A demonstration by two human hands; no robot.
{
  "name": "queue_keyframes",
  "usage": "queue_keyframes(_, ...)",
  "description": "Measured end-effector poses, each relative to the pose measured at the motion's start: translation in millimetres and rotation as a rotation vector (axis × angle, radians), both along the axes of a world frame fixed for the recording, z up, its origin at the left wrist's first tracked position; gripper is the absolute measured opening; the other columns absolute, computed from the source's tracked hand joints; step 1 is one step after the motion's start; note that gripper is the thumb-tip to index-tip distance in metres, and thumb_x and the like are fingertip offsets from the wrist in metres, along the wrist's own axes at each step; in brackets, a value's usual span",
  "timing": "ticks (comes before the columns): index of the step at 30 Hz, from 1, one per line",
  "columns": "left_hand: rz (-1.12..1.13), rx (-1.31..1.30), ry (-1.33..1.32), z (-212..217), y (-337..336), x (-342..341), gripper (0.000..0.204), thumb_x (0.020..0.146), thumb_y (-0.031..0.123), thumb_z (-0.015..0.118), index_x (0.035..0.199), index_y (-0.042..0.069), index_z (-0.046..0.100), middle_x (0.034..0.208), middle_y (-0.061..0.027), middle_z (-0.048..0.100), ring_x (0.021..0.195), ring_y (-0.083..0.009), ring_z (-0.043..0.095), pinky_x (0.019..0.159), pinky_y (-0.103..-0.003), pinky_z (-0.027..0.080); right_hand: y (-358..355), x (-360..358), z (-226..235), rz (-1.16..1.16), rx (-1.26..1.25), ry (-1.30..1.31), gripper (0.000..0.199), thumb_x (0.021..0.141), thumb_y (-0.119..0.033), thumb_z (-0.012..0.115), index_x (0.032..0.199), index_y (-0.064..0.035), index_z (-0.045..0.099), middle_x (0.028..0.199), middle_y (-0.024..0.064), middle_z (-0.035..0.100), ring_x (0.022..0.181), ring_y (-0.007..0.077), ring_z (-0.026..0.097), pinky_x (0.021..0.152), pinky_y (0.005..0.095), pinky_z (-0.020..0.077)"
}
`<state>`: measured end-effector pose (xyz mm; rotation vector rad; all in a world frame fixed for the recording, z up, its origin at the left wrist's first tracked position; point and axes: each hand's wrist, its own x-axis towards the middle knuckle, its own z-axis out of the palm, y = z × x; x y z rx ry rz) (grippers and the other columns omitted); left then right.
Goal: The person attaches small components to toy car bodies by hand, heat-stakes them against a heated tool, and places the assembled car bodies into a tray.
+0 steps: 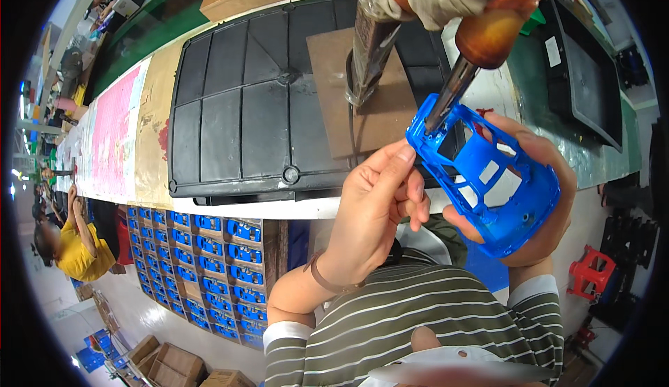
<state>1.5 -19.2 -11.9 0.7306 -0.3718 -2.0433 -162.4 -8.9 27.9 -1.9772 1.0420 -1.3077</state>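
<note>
Two bare hands hold one blue car-body shell (476, 158), right of centre in the frame. The left hand (376, 206) pinches thumb and forefinger together at the shell's upper-left corner, its other fingers loosely curled; one brown band (324, 275) circles that wrist. The right hand (563, 160) is spread wide around the shell's right side and lower edge, gripping it, though the shell hides part of those fingers.

One tool with an amber handle (481, 42) slants down from the upper right, its dark metal rod (451, 95) over the shell's upper-left end and covering some of it; whether the tip touches cannot be told.

One black ribbed panel (230, 101) fills the upper middle, bearing one brown board (329, 90). One film-wrapped post (369, 56) stands in front of part of that board.

Lower left, one rack (262, 247) holds dozens of blue pieces, too small to count surely. Beyond are one yellow-shirted person (87, 251) and at least two cardboard boxes (178, 367); at right, one red stool (592, 272).
</note>
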Motion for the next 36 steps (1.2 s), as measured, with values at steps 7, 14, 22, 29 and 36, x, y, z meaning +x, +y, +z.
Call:
queue_keyframes(7, 0.02, 0.017, -0.008, 5.8, -1.6, -4.2, 0.031, 0.093, 0.022, 0.044, 0.115, 0.002, 0.051, 0.058, -0.0006, 0.049, 0.046, -0.0095, 0.049, 0.041, -0.019, 0.039, 1.1, -3.0, 10.5, -0.152, -0.057, 0.204, 0.067, 0.053, -0.012, 0.083, 0.109, -0.0031, 0.047, 0.108, 0.0217, 0.055, 0.102, 0.0333, 0.054, 0.087, 0.0399, 0.0445)
queue_keyframes(14, 0.035, 0.038, -0.01, 7.6, -2.8, -4.3, 0.03, 0.093, 0.023, 0.042, 0.11, 0.001, 0.052, 0.056, -0.0003, 0.047, 0.045, -0.0094, 0.046, 0.041, -0.019, 0.037, -1.5, 0.7, 11.4, -0.133, -0.203, 0.276, 0.063, 0.063, -0.022, 0.076, 0.114, 0.0015, 0.045, 0.109, 0.0229, 0.055, 0.096, 0.0344, 0.057, 0.08, 0.0355, 0.0471)
queue_keyframes(22, 0.035, 0.042, -0.031, 13.8, -2.1, -2.1, 0.029, 0.093, 0.023, 0.043, 0.109, 0.001, 0.053, 0.055, -0.0001, 0.046, 0.044, -0.0095, 0.045, 0.041, -0.019, 0.036, 1.4, -0.4, 14.6, -0.118, -0.117, 0.256, 0.065, 0.062, -0.022, 0.077, 0.115, 0.0002, 0.045, 0.111, 0.0233, 0.053, 0.098, 0.0351, 0.056, 0.081, 0.0369, 0.0463)
queue_keyframes(29, 0.035, 0.035, -0.03, 12.9, -1.7, -2.9, 0.029, 0.093, 0.023, 0.043, 0.11, 0.001, 0.052, 0.054, 0.0001, 0.046, 0.044, -0.009, 0.045, 0.04, -0.018, 0.036, 3.6, -1.3, 20.1, -0.132, -0.034, 0.274, 0.063, 0.062, -0.021, 0.076, 0.115, -0.0016, 0.046, 0.112, 0.0221, 0.053, 0.099, 0.0347, 0.055, 0.082, 0.0373, 0.0458)
queue_keyframes(36, 0.02, 0.042, -0.021, 13.2, -1.8, -1.7, 0.03, 0.093, 0.024, 0.044, 0.111, 0.001, 0.052, 0.054, 0.0012, 0.045, 0.043, -0.0081, 0.044, 0.04, -0.018, 0.035, 2.2, -0.4, 17.5, -0.145, -0.116, 0.252, 0.062, 0.063, -0.021, 0.076, 0.114, -0.0015, 0.047, 0.112, 0.0218, 0.054, 0.098, 0.0342, 0.056, 0.081, 0.0368, 0.0467)
